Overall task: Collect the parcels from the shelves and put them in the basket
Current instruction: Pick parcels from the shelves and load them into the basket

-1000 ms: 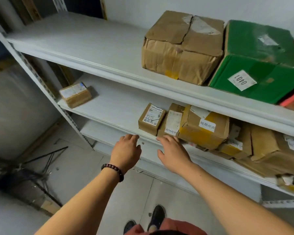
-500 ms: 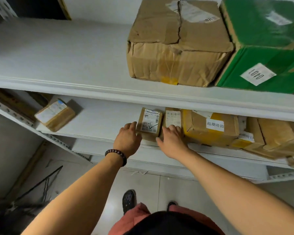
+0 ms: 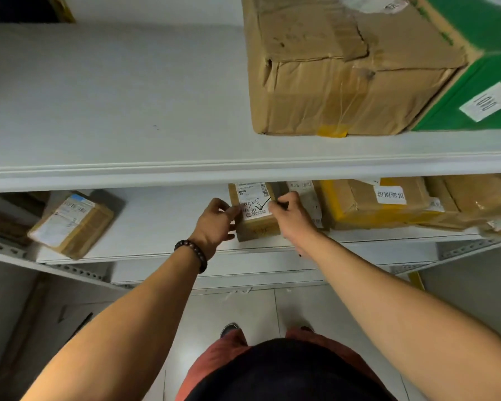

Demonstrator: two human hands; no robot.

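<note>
A small brown parcel (image 3: 255, 211) with a white label and a handwritten tick stands on the middle shelf (image 3: 162, 215). My left hand (image 3: 216, 224) grips its left side and my right hand (image 3: 291, 217) grips its right side. Right behind my right hand stands another small parcel (image 3: 308, 198), partly hidden. A yellow-taped carton (image 3: 373, 206) and more brown parcels (image 3: 475, 198) lie further right on the same shelf. One flat labelled parcel (image 3: 70, 224) lies alone at the shelf's left end. The basket is not in view.
The top shelf (image 3: 113, 96) carries a large brown carton (image 3: 344, 73) and a green box (image 3: 475, 82) at the right. The top shelf's front edge hangs just above my hands. A tiled floor and my feet (image 3: 229, 329) show below, with a lower shelf edge.
I have come closer to the shelves. Both hands went from resting at the shelf edge beside the small parcel to clasping it from either side.
</note>
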